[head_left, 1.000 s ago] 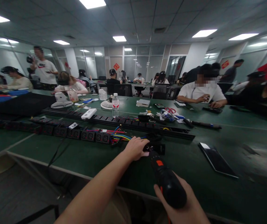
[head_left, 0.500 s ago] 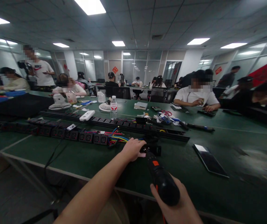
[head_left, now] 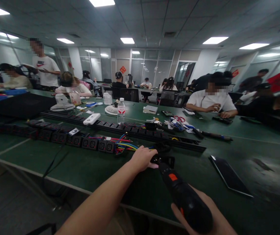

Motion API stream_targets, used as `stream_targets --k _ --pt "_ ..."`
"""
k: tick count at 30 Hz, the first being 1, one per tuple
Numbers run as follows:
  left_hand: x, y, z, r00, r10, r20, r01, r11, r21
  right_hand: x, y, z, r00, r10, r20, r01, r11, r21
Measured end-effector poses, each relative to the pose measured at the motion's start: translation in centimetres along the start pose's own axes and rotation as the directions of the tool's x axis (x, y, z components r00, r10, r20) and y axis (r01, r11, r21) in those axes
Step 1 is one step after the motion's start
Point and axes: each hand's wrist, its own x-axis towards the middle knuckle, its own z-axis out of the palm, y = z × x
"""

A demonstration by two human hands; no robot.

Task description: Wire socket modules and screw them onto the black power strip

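Observation:
My right hand point(head_left: 213, 209) is wrapped around a black cordless screwdriver point(head_left: 184, 195) with orange marks. Its nose points away from me, at a small black part point(head_left: 171, 161) on the green table. My left hand point(head_left: 143, 159) is closed on the near end of that part, thumb and fingers around it. Where the screwdriver's tip meets the part is too dark to make out. Just beyond my left hand, loose coloured wires point(head_left: 127, 146) come out of a long row of black power sockets point(head_left: 88, 142).
Behind lies a long black rail point(head_left: 135, 131), with a white device point(head_left: 91, 119) and a water bottle point(head_left: 121, 111) beside it. A flat dark tablet-like slab point(head_left: 230, 176) rests at right. Across the table point(head_left: 86, 173) a person in white point(head_left: 210, 99) works with both hands.
The view has shifted, so most things appear farther right. The screwdriver has drawn slightly back toward me and to the right. My left hand keeps its hold on the black part.

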Motion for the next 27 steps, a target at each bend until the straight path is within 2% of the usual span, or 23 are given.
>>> stream_targets --k 2,4,7,10,14,20,27 --pt "0.1 -0.1 0.1 1.0 -0.007 0.015 0.007 1.0 -0.002 0.4 -0.2 -0.8 1.0 -0.004 0.031 0.005 1.0 -0.003" --pt "0.2 -0.1 0.1 0.999 -0.011 0.035 0.011 1.0 -0.009 0.8 -0.7 -1.5 0.993 -0.013 0.114 0.015 1.0 -0.018" --pt "0.2 0.0 0.0 0.999 -0.02 0.041 0.021 1.0 -0.006 1.3 -1.3 -2.0 0.957 0.002 0.29 0.009 0.999 -0.035" --pt "0.0 0.1 0.0 1.0 -0.01 0.02 0.01 1.0 0.006 1.4 -1.3 -1.7 0.929 0.043 0.368 -0.031 0.999 -0.039" --pt "-0.1 0.1 0.1 1.0 0.006 -0.004 -0.006 1.0 0.015 0.9 -0.4 -0.8 0.921 0.081 0.381 -0.062 0.996 -0.061" --pt "-0.2 0.2 0.2 1.0 0.0 0.003 0.0 1.0 0.018 0.0 0.6 0.1 0.948 0.057 0.312 -0.058 0.998 -0.005" --pt "-0.1 0.1 0.3 1.0 -0.008 0.004 0.008 1.0 -0.002 -0.4 0.8 0.6 0.956 0.043 0.292 -0.063 0.996 0.06"
